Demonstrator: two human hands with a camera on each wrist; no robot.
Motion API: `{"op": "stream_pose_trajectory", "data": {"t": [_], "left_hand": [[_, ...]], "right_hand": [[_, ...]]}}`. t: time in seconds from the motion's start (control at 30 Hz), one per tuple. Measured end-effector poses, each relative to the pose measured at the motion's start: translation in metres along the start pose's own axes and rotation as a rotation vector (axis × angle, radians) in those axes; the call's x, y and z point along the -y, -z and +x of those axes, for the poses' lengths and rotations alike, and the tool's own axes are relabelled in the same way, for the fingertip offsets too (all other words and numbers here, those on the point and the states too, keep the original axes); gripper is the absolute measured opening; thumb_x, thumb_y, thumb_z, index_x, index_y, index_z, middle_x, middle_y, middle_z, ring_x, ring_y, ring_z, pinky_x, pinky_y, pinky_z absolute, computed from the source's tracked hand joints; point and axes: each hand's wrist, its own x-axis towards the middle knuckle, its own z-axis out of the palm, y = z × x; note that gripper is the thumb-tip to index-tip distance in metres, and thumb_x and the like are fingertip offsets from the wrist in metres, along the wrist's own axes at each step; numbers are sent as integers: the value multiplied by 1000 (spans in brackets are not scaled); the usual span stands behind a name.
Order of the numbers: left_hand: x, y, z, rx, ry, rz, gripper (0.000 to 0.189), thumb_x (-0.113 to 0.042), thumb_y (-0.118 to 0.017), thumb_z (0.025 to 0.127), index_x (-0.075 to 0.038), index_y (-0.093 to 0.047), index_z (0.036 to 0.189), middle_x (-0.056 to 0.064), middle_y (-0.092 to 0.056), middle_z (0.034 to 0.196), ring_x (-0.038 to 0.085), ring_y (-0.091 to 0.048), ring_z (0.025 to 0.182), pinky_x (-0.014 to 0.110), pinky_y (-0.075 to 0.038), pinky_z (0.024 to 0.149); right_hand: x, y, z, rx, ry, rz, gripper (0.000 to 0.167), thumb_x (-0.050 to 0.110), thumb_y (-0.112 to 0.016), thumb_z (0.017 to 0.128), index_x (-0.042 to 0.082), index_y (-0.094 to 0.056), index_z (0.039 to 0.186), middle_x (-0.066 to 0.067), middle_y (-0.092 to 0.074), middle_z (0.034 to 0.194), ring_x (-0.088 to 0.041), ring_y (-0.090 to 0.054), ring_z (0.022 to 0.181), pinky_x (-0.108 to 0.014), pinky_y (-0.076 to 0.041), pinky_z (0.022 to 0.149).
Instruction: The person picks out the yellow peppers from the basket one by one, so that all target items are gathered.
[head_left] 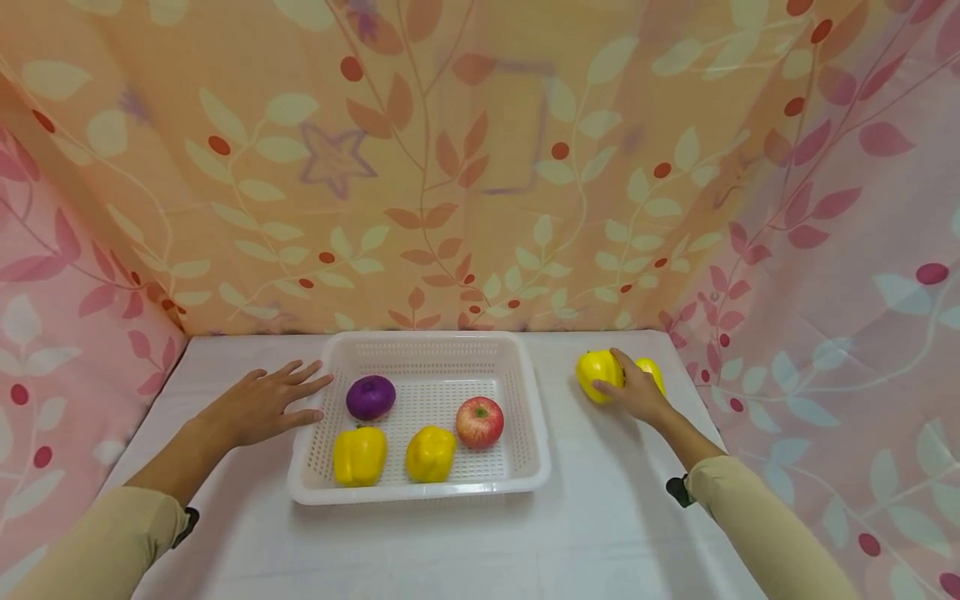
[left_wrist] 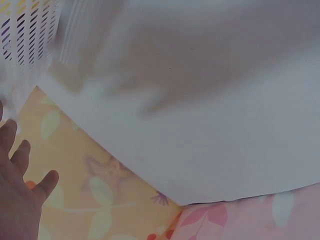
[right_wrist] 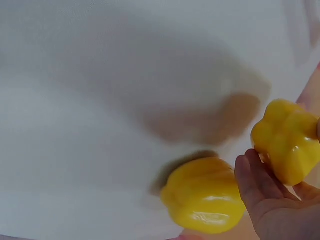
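My right hand (head_left: 637,392) grips a yellow bell pepper (head_left: 597,375) to the right of the basket. In the right wrist view the fingers curl round this pepper (right_wrist: 287,140). A second yellow bell pepper (right_wrist: 205,195) lies on the table beside that hand, partly hidden behind it in the head view. My left hand (head_left: 270,404) hovers by the left rim of the white basket (head_left: 420,493), fingers spread and holding nothing. Inside the basket are a purple onion-like vegetable (head_left: 371,397), a red apple (head_left: 480,422) and two yellow bell peppers, one left (head_left: 360,457) and one centre (head_left: 431,455).
A white-covered table (head_left: 480,550) carries everything. Flowered cloth (head_left: 450,167) hangs behind the table and along both sides. The basket has raised, perforated walls.
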Motion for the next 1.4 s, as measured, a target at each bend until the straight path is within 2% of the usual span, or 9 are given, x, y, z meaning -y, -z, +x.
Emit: {"op": "stream_pose_trajectory", "data": {"t": [0.37,0.87,1.07,1.4], "left_hand": [[3,-2,1,3,3,-14,68,-58,-53,96,-17,-45,150,16,-38,156,46,-35,140,72,-31,103],[3,-2,0,7,7,-23,69,-59,-52,96,-17,-45,151,17,-37,157,46,-35,141,72,-30,104],[1,-1,0,21,13,-21,69,-60,-51,96,-18,-44,151,16,-36,157,46,-34,141,71,-30,105],[2,-2,1,3,3,-11,69,-60,-51,96,-18,-46,150,16,-38,156,46,-37,139,71,-33,103]], "right_hand": [[-15,-16,2,45,-102,-18,88,45,-62,97,3,-14,158,-29,-24,158,-49,-26,142,-66,-21,113],[-21,-22,-2,-10,-65,18,86,38,-65,97,3,-16,157,-29,-26,157,-49,-30,140,-65,-21,114],[-22,-21,-5,13,-59,-1,86,42,-62,98,3,-13,158,-30,-26,157,-50,-31,139,-66,-21,113],[-17,-12,-4,57,-80,-38,86,51,-55,99,4,-15,158,-28,-28,157,-49,-28,141,-67,-20,113]]}}
